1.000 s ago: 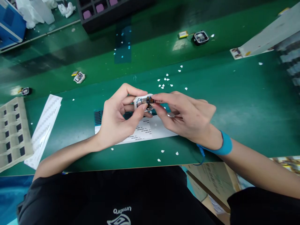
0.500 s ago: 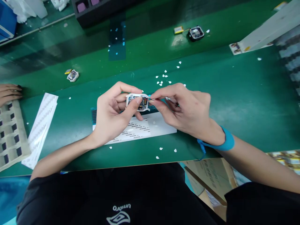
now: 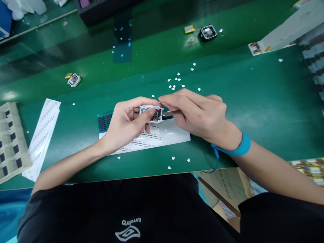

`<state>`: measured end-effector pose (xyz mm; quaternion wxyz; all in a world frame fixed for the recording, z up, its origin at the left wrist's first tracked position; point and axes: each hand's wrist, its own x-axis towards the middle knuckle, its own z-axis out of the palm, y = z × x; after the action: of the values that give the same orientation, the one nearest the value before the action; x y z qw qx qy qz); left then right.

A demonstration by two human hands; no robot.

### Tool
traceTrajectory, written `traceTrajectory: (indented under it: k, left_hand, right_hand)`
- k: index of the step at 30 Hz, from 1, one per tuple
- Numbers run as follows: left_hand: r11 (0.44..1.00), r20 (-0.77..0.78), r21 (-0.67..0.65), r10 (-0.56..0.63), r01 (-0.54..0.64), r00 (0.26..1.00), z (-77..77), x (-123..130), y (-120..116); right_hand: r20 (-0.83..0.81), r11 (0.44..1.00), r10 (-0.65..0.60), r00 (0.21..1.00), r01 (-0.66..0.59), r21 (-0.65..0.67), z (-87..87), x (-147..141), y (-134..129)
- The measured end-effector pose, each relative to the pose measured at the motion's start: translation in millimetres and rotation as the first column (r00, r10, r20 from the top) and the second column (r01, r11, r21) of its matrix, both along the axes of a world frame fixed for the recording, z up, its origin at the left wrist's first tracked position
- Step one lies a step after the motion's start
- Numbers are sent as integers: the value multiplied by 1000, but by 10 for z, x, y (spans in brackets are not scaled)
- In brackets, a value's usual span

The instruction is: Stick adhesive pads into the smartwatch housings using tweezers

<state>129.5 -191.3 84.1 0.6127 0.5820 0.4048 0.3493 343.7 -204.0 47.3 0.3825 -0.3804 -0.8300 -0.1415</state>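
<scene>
Between the thumb and fingers of my left hand [image 3: 129,121] is a small white watch-like case [image 3: 158,116] with its circuit board facing up. My right hand [image 3: 199,116], with a blue band round the wrist, holds metal tweezers [image 3: 172,113] whose tip is at the right edge of the case. The right thumb and forefinger pinch by the case's upper right corner, on something too small to make out. Under the hands lies a printed white sheet [image 3: 174,130], with a blue sheet of dark strips [image 3: 104,123] at its left end.
Small white stickers [image 3: 178,79] are scattered on the green table [image 3: 253,101]. Behind are a black case [image 3: 208,32] with a battery [image 3: 189,29] and a white case [image 3: 74,80]. At left are a paper strip [image 3: 43,138] and a tray [image 3: 15,148]; a white post [image 3: 280,30] stands right.
The tweezers now show at the case, reaching out from my right hand. My left hand and the case have shifted slightly right and down. The other person's hand at the left is out of view.
</scene>
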Motion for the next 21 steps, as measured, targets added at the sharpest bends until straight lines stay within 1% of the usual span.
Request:
traceTrajectory:
  k: [2, 4, 5, 7, 8, 10, 12, 13, 15, 17, 19, 21]
  left_hand:
    - [999, -22, -14, 33, -33, 999, -14, 5, 3]
    - [998, -24, -33, 51, -52, 998, -27, 12, 11]
    - [998, -15, -43, 50, -51, 999, -32, 16, 17]
    - [998, 3, -58, 36, -36, 999, -41, 19, 32]
    - [998, 8, -58, 32, -31, 999, -46, 18, 40]
    - [998, 2, -40, 38, -38, 999, -61, 13, 56]
    - [999, -12, -7, 48, -49, 999, -82, 4, 68]
    - [999, -21, 14, 51, -51, 998, -96, 0, 70]
    - [997, -47, 54, 49, -46, 998, -124, -5, 67]
    - [996, -77, 82, 39, -33, 996, -151, -4, 49]
    - [996, -92, 85, 24, -16, 995, -176, 5, 18]
    - [996, -87, 87, 27, -20, 996, -201, 21, -16]
  right_hand:
    - [13, 995, -63, 998, 64, -81, 4, 22, 6]
    - [-3, 989, -94, 996, 93, -111, 2, 37, 19]
    - [-12, 992, -82, 997, 81, -97, 0, 42, 26]
    - [-13, 999, -17, 1000, 16, -52, -6, 51, 32]
    - [-3, 999, 17, 1000, -17, -51, -9, 56, 30]
    - [12, 995, 51, 999, -50, -88, -14, 67, 24]
    - [13, 991, 59, 998, -57, -118, -16, 78, 20]
    - [13, 992, 61, 998, -59, -112, -16, 81, 19]
    - [28, 996, 70, 997, -68, -63, -12, 79, 14]
    - [79, 997, 65, 995, -63, -36, -1, 66, -2]
    - [141, 996, 51, 989, -40, -81, 16, 47, -36]
    - [182, 987, 43, 982, -14, -158, 35, 30, -79]
